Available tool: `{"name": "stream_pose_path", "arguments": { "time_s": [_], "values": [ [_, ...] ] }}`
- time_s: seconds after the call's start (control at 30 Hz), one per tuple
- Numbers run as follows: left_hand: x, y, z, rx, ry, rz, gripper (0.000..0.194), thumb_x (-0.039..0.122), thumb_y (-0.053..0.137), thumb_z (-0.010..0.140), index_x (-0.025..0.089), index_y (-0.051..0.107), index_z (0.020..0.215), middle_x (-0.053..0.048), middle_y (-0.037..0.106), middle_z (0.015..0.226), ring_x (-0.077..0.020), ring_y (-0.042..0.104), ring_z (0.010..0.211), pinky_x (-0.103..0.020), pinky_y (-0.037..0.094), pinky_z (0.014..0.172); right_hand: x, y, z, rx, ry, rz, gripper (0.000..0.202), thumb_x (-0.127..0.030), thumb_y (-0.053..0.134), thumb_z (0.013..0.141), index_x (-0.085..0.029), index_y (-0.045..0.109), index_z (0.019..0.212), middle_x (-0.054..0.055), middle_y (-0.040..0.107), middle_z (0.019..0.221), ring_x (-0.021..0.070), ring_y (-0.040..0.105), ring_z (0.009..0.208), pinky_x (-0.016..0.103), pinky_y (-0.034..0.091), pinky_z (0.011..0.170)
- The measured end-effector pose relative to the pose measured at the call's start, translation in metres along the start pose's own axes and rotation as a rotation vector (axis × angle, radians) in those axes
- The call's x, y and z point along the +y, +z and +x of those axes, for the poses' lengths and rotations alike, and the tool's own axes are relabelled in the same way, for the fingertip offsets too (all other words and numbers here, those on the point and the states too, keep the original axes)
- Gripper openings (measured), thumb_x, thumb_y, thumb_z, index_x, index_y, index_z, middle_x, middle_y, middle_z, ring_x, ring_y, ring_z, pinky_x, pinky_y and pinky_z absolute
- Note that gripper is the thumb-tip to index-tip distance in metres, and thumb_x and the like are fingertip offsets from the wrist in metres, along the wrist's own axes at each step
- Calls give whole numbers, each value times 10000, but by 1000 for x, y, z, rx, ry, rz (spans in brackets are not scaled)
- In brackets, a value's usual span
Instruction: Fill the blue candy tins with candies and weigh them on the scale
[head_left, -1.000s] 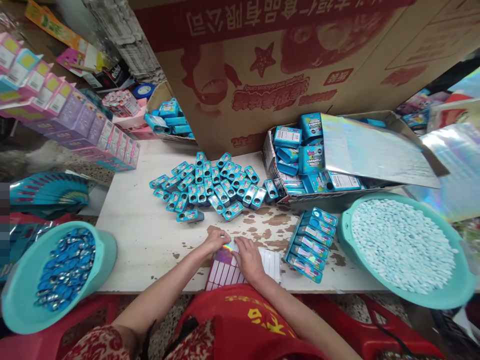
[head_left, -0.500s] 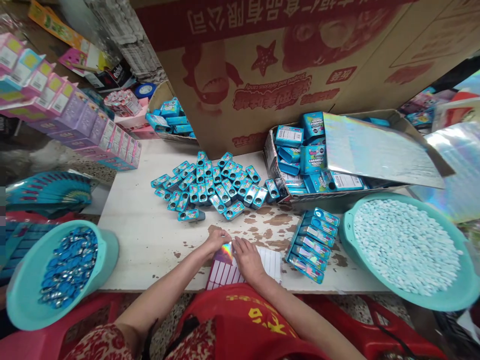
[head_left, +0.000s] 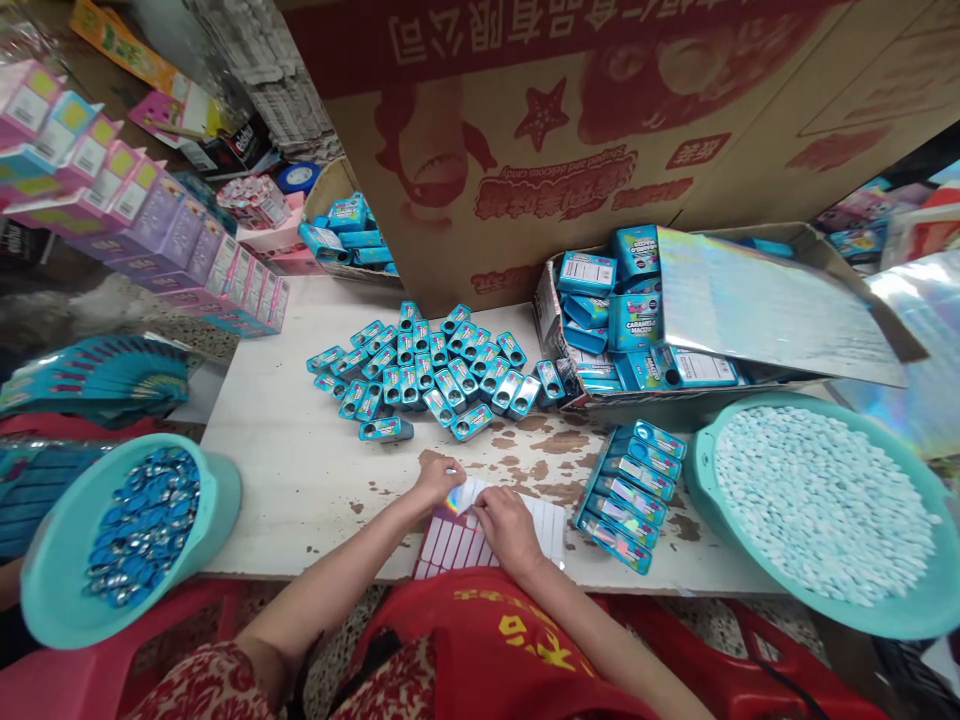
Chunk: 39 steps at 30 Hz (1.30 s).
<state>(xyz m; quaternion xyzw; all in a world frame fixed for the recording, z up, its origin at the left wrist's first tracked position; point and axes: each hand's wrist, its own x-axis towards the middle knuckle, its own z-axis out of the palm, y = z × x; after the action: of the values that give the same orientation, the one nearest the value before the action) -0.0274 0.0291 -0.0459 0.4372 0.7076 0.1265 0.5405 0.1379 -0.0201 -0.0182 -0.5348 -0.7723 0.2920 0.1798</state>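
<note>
At the table's front edge lies a sheet of white and purple labels (head_left: pixel 450 541), with a shiny rainbow-coloured corner at its upper left. My left hand (head_left: pixel 437 482) pinches that upper left corner between closed fingers. Over the middle of the sheet, my right hand (head_left: pixel 506 525) has thumb and forefinger pressed together; what they hold, if anything, is too small to name. Beyond my hands stands a cluster of small blue boxes (head_left: pixel 442 375). Right of the sheet, a row of blue boxes (head_left: pixel 626 495) leans together, several with shiny strips on them.
A teal basin of blue wrapped pieces (head_left: pixel 225 495) is at the left, and a teal basin of pale tablets (head_left: pixel 701 465) at the right. Behind are an open carton of blue packs (head_left: pixel 551 320) and a tall cardboard box (head_left: pixel 450 240). Pink and purple boxes (head_left: pixel 172 230) stand back left.
My right hand has moved slightly right, away from my left hand, and its fingers have drawn into a pinch. The sheet's upper left corner looks more lifted. The view has shifted slightly.
</note>
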Motion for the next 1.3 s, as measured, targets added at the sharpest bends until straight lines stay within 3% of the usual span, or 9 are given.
{"name": "stream_pose_path", "arguments": {
  "time_s": [0.2,0.3,0.4,0.53,0.67,0.8,0.93,1.07,1.3],
  "values": [
    [22,3,-22,131,279,47,210,324,521,802,185,667,861,-80,624,1026,-251,483,1097,-412,318,992,4,-49,-7,219,261,395,146,-298,518,863,-205,536,751,8,625,715,149,581,661,260,451,644],
    [41,18,-35,-110,429,-186,365,421,540,796,206,597,1086,-86,597,1147,-225,511,1090,-372,389,929,7,-70,-12,288,344,485,184,-357,547,832,-205,544,728,2,620,683,154,578,644,261,453,623],
    [62,40,-38,-452,282,-317,346,452,615,720,168,610,918,-49,655,842,-170,597,786,-283,452,700,13,-82,-19,374,411,520,208,-383,568,805,-203,549,704,-6,606,657,149,559,619,254,446,596],
    [96,67,-26,-558,198,-246,274,429,569,721,158,553,676,36,521,507,-103,497,483,-234,395,529,36,-86,-28,549,573,433,235,-413,551,801,-199,559,704,-3,582,651,157,535,613,271,431,605],
    [139,91,-6,-664,350,-74,241,383,500,770,157,581,781,42,508,510,-104,485,442,-225,373,480,73,-97,-31,759,654,200,285,-459,530,791,-197,574,687,42,564,770,197,529,738,320,426,700],
    [179,119,16,-570,561,92,255,243,431,805,196,507,1044,72,493,534,-118,492,497,-222,374,525,110,-118,-25,840,680,91,274,-444,531,781,-197,568,671,57,560,771,228,517,808,357,402,778],
    [201,145,35,-391,677,245,159,135,412,784,212,505,889,50,506,630,-133,509,633,-244,389,646,135,-133,-12,869,723,21,223,-376,516,788,-187,566,681,78,569,764,244,506,804,363,390,757],
    [203,162,48,-349,638,246,150,97,435,760,209,476,851,38,499,665,-142,514,678,-260,392,697,144,-131,-1,844,763,-60,166,-297,494,790,-185,562,688,111,572,822,271,489,844,379,371,767],
    [185,176,59,-362,421,195,117,172,429,808,195,467,917,62,511,561,-113,505,476,-231,424,532,147,-123,5,822,855,-150,194,-226,490,762,-131,559,916,152,568,930,292,490,889,380,369,773]
  ]
}}
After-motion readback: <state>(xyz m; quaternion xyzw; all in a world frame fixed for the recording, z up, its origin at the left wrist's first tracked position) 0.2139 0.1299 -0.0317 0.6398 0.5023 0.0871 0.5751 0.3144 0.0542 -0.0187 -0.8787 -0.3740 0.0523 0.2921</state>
